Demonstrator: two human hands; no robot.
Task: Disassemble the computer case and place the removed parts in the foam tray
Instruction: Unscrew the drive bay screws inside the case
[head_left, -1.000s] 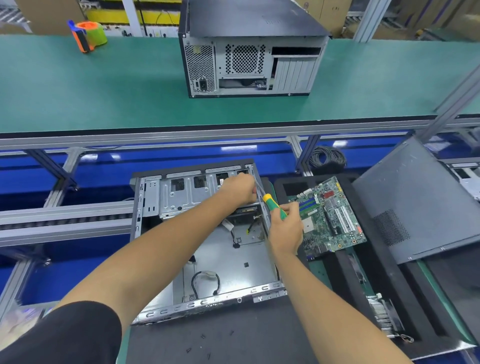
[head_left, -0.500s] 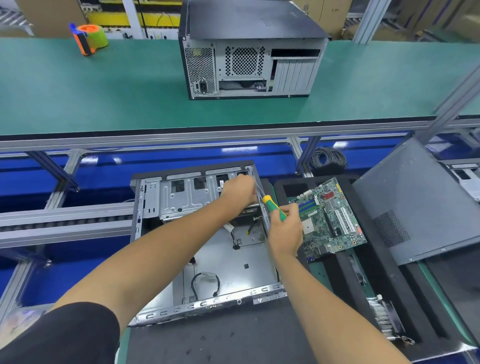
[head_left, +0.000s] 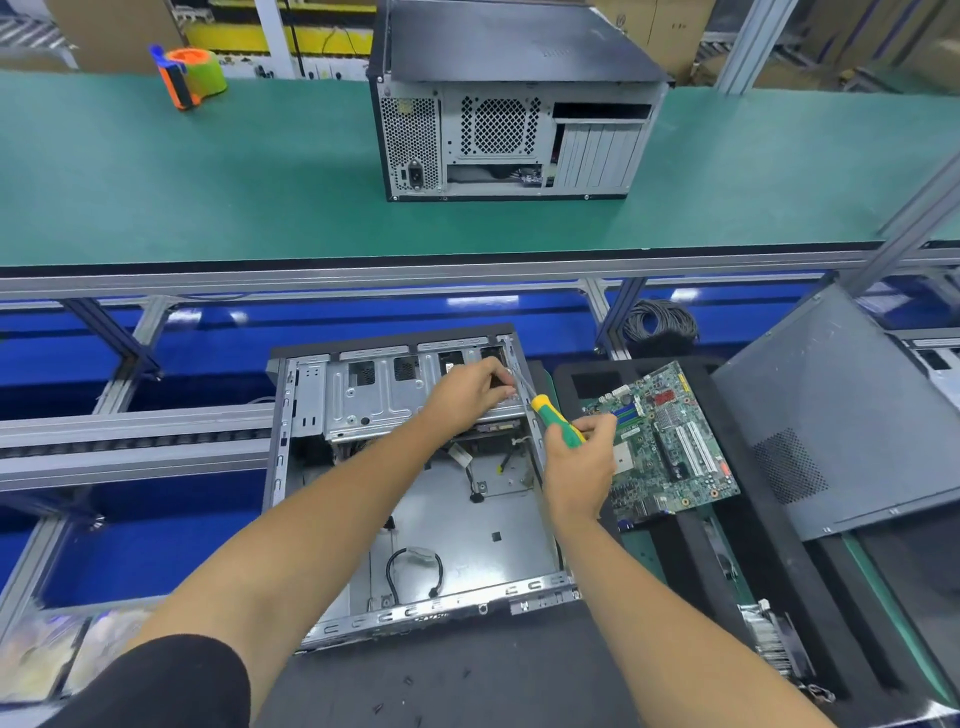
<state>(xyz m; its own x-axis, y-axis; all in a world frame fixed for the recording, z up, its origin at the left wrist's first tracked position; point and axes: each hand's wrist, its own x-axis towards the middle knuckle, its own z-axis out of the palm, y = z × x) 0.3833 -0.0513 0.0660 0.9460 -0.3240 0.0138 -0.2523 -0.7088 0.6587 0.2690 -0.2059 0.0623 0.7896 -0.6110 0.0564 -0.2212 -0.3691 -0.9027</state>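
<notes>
on the counter right before the person lies the opened computer case (head_left: 415, 499), on its side, long axis running away from them, drive cage (head_left: 384, 395) at the far end. motherboard (head_left: 670, 441) already sits in the foam tray (head_left: 779, 571) beside it; cage and loose cables look left to remove. left hand (head_left: 467, 389) grips the cage's edge, right hand (head_left: 576, 462) holds a screwdriver (head_left: 556, 418), tip aimed at the far right corner.

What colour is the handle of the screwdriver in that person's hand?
Yellow at the top and green below, on the screwdriver held by the right hand; head view.
</notes>
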